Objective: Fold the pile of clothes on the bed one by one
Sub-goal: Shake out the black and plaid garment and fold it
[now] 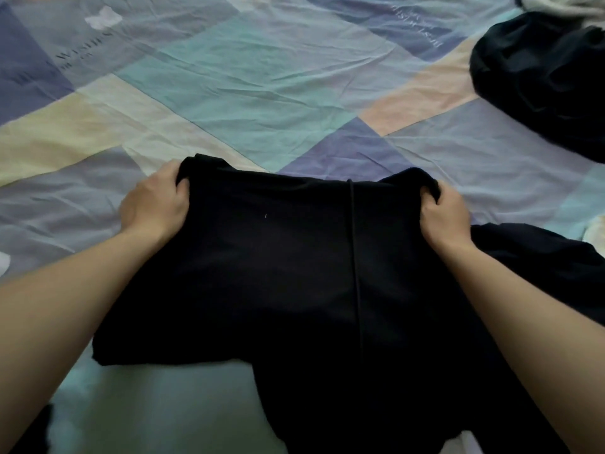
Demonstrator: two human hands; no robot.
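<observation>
A black garment lies spread in front of me on the bed, with a seam running down its middle. My left hand grips its far left corner, fingers curled into the cloth. My right hand grips the far right corner the same way. The near part of the garment hangs toward the bottom of the view. More black cloth trails out to the right under my right forearm.
The bed is covered by a patchwork sheet in blue, teal, cream and peach. A heap of dark clothes sits at the far right, with pale cloth behind it. Something dark shows at the bottom left.
</observation>
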